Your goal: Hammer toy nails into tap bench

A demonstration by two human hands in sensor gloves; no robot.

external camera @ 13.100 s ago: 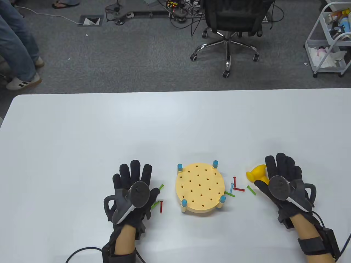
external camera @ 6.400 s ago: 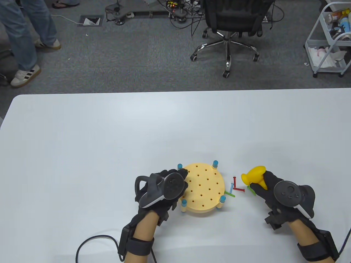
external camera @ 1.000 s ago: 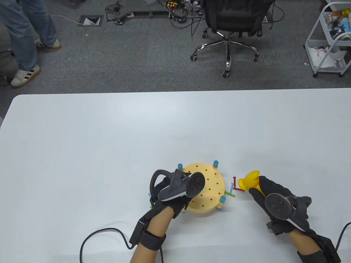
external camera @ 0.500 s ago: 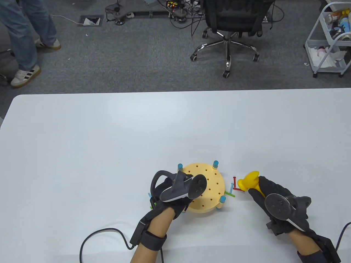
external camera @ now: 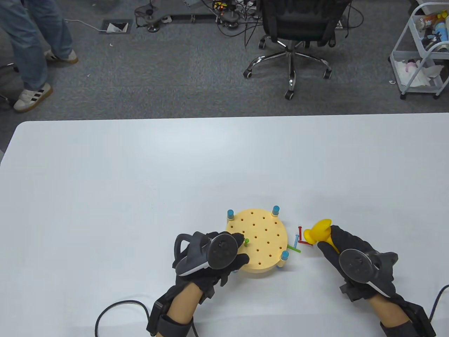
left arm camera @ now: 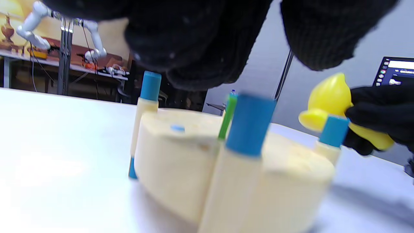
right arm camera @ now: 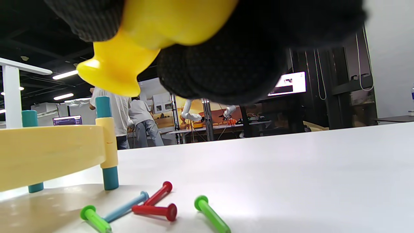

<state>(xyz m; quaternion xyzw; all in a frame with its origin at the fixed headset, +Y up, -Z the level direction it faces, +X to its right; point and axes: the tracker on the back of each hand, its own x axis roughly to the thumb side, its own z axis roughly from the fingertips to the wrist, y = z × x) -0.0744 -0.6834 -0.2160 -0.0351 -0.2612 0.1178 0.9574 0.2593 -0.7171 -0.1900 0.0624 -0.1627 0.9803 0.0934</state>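
The round yellow tap bench [external camera: 261, 228] with blue corner pegs stands near the table's front edge. A green nail [external camera: 246, 241] stands upright in a hole at its left side; it also shows in the left wrist view [left arm camera: 227, 118]. My left hand [external camera: 242, 248] rests at the bench's left edge, with index finger and thumb apart on either side of the nail and not pinching it. My right hand [external camera: 329, 242] grips the yellow toy hammer [external camera: 317, 233] by its handle, just right of the bench; the hammer fills the top of the right wrist view [right arm camera: 129, 58].
Loose nails lie between the bench and the hammer: red [external camera: 300, 232], blue [external camera: 296, 241] and green [external camera: 294, 249]. The right wrist view shows several of them [right arm camera: 155, 209]. A black office chair [external camera: 294, 31] and a white cart [external camera: 421, 52] stand beyond the table [external camera: 140, 175].
My left hand has drawn back from over the bench toward its left edge. The green nail now shows standing in a hole. My right hand and the hammer have not moved.
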